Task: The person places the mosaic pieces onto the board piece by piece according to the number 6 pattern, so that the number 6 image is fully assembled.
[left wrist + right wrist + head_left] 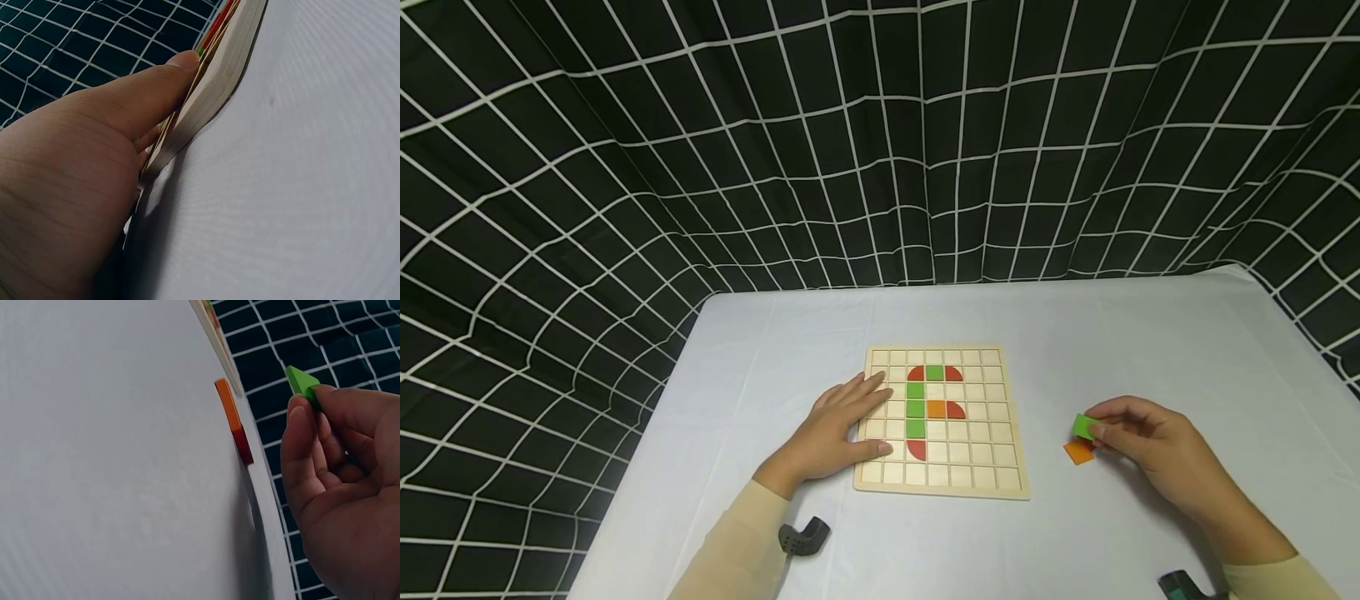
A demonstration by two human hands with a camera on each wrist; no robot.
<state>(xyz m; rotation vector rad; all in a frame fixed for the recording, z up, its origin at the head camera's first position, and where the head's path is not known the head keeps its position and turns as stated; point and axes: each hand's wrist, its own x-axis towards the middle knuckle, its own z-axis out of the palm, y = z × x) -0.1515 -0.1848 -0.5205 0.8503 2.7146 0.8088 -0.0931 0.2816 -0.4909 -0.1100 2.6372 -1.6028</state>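
Note:
A square wooden grid board (977, 477) lies on the table, with green squares (915, 408), an orange square (936, 409) and red quarter-round pieces (954, 410) set in its cells. My left hand (835, 429) rests on the board's left edge, fingers spread, thumb on the near-left cells. Off to the right, my right hand (1157, 450) pinches a green square tile (1083, 426) between thumb and fingers, lifted above the table. Under it lie an orange tile (228, 404) and a red piece (242, 445), side by side; in the head view the red one is mostly hidden.
White cloth covers the table (760, 350). Behind and at the sides hangs a black curtain with a white grid (887, 167). Dark wrist-worn devices show near the left sleeve (805, 537) and the right sleeve (1180, 585).

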